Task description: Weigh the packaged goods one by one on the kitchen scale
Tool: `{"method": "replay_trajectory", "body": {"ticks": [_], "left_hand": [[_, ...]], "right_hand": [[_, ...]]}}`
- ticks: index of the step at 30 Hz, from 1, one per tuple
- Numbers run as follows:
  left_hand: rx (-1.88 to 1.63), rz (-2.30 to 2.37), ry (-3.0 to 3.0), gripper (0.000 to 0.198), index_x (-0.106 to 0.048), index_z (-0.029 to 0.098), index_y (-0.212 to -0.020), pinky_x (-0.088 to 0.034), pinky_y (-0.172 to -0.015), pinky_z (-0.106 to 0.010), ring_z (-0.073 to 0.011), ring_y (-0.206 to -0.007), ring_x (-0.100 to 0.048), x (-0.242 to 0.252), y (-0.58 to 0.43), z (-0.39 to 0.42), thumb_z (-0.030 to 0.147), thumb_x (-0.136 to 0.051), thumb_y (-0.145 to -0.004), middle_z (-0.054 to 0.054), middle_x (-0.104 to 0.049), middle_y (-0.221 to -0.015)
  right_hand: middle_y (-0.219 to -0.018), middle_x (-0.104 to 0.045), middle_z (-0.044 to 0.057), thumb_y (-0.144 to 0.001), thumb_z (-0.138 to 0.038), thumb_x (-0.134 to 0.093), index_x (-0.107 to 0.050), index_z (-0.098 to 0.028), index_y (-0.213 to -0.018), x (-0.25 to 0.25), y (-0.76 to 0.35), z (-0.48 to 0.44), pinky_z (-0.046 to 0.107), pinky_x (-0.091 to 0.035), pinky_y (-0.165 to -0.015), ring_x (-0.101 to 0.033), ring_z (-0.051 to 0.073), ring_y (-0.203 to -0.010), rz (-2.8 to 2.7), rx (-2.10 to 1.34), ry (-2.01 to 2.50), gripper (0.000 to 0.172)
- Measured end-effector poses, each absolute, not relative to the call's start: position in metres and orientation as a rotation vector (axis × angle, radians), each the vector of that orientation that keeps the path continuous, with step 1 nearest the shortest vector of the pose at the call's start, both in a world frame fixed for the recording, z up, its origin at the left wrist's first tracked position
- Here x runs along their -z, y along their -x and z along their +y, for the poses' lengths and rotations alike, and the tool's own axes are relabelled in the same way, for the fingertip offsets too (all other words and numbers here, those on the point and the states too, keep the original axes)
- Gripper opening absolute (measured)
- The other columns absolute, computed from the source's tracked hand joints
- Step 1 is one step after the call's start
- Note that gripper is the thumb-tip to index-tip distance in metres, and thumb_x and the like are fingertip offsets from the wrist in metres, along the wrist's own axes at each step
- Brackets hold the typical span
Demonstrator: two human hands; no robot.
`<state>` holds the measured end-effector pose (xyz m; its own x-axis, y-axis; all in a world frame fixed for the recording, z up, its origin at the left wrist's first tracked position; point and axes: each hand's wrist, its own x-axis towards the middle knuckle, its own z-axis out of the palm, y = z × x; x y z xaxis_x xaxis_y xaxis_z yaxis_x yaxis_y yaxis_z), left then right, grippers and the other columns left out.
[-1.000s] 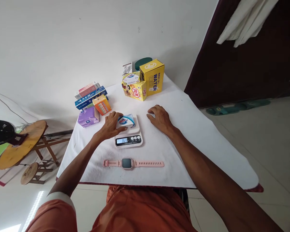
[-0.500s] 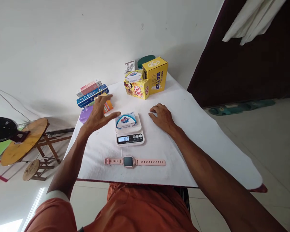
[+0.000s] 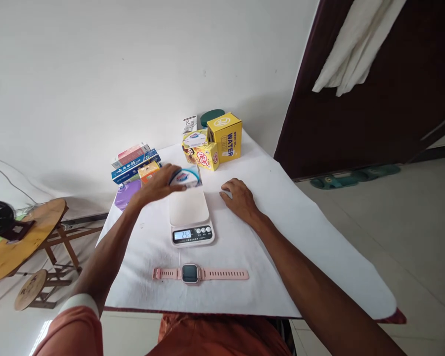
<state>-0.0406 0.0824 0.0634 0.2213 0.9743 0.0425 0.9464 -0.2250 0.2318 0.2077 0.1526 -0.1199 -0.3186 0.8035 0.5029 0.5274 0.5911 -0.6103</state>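
Note:
My left hand is closed on the left end of a white and blue soap box, lifted above the far end of a white kitchen scale. The scale's platform is bare below the box, and its lit display shows digits. To the right of the scale, my right hand rests on the white tablecloth with fingers loosely curled and apart, holding nothing. A pink-strapped smartwatch lies flat in front of the scale.
At the back stand a yellow WATER box, a smaller yellow box and a soap box on it. Blue boxes, an orange box and a purple package sit at the left. A wooden stool is beside the table.
My left hand has taken hold of the soap box and lifted it off the scale. The display reading has changed. My view has tilted up; the right hand stays by the scale.

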Motion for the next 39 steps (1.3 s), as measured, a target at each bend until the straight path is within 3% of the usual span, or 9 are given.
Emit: {"method": "replay_trajectory", "body": {"ticks": [5,10,15,20,26,33,36,39], "left_hand": [[-0.573,2.001,-2.373,0.052,-0.057,0.019,-0.136,-0.047,-0.104,-0.041,-0.0272,-0.115,-0.058,-0.104,0.034,0.176,0.041,-0.065,-0.09,-0.009,-0.062,-0.124],[-0.54,2.209,-2.174,0.046,-0.061,0.021,-0.127,-0.047,-0.105,-0.043,-0.0293,-0.118,-0.057,-0.106,0.017,0.25,0.044,-0.066,-0.088,-0.01,-0.061,-0.127],[-0.452,2.21,-2.111,0.051,-0.056,0.023,-0.135,-0.042,-0.11,-0.049,-0.033,-0.129,-0.054,-0.088,0.01,0.27,0.047,-0.063,-0.091,-0.014,-0.057,-0.137],[-0.402,2.147,-2.12,0.071,-0.044,0.025,-0.15,-0.04,-0.111,-0.05,-0.0351,-0.135,-0.049,-0.085,0.016,0.269,0.05,-0.067,-0.087,-0.016,-0.052,-0.143],[-0.658,2.232,-2.192,0.093,-0.033,0.022,-0.158,-0.033,-0.113,-0.059,-0.044,-0.142,-0.039,-0.081,0.02,0.227,0.062,-0.072,-0.084,-0.022,-0.042,-0.152],[-0.702,2.257,-2.424,0.078,-0.038,0.024,-0.157,-0.036,-0.112,-0.051,-0.0364,-0.133,-0.046,-0.04,0.037,0.09,0.053,-0.069,-0.091,-0.017,-0.05,-0.148],[-0.751,2.615,-2.138,0.078,-0.04,0.023,-0.154,-0.035,-0.114,-0.052,-0.0369,-0.137,-0.044,-0.025,0.057,0.04,0.047,-0.073,-0.087,-0.017,-0.048,-0.15],[-0.764,2.961,-1.585,0.091,-0.036,0.018,-0.156,-0.032,-0.116,-0.056,-0.0413,-0.143,-0.04,-0.014,0.087,0.013,0.052,-0.075,-0.081,-0.022,-0.044,-0.152]], "right_hand": [[-0.098,-0.067,0.011,-0.088,-0.017,-0.059,-0.064,-0.023,-0.088,0.119,-0.208,0.151,0.043,-0.051,-0.089,-0.061,0.028,-0.095,-2.011,-0.423,1.041,0.008],[-0.098,-0.067,0.01,-0.088,-0.015,-0.06,-0.063,-0.023,-0.088,0.119,-0.209,0.151,0.042,-0.052,-0.088,-0.061,0.027,-0.094,-2.009,-0.418,1.033,0.008],[-0.098,-0.067,0.01,-0.089,-0.014,-0.059,-0.063,-0.022,-0.089,0.118,-0.209,0.151,0.041,-0.052,-0.088,-0.061,0.027,-0.095,-2.007,-0.431,1.044,0.008],[-0.098,-0.067,0.01,-0.089,-0.014,-0.059,-0.063,-0.021,-0.09,0.118,-0.209,0.151,0.039,-0.051,-0.087,-0.061,0.026,-0.093,-2.01,-0.43,1.054,0.008],[-0.098,-0.068,0.01,-0.089,-0.016,-0.059,-0.064,-0.021,-0.089,0.12,-0.21,0.151,0.039,-0.051,-0.088,-0.061,0.026,-0.093,-2.013,-0.43,1.048,0.007],[-0.096,-0.069,0.012,-0.088,-0.023,-0.058,-0.064,-0.021,-0.087,0.127,-0.212,0.156,0.042,-0.052,-0.089,-0.064,0.028,-0.094,-2.037,-0.421,1.013,0.007],[-0.096,-0.07,0.012,-0.087,-0.026,-0.059,-0.066,-0.021,-0.087,0.129,-0.211,0.159,0.044,-0.053,-0.089,-0.065,0.029,-0.093,-2.053,-0.414,1.022,0.008],[-0.096,-0.07,0.013,-0.085,-0.026,-0.058,-0.066,-0.02,-0.086,0.126,-0.21,0.159,0.045,-0.053,-0.089,-0.066,0.029,-0.092,-2.068,-0.417,1.041,0.01]]}}
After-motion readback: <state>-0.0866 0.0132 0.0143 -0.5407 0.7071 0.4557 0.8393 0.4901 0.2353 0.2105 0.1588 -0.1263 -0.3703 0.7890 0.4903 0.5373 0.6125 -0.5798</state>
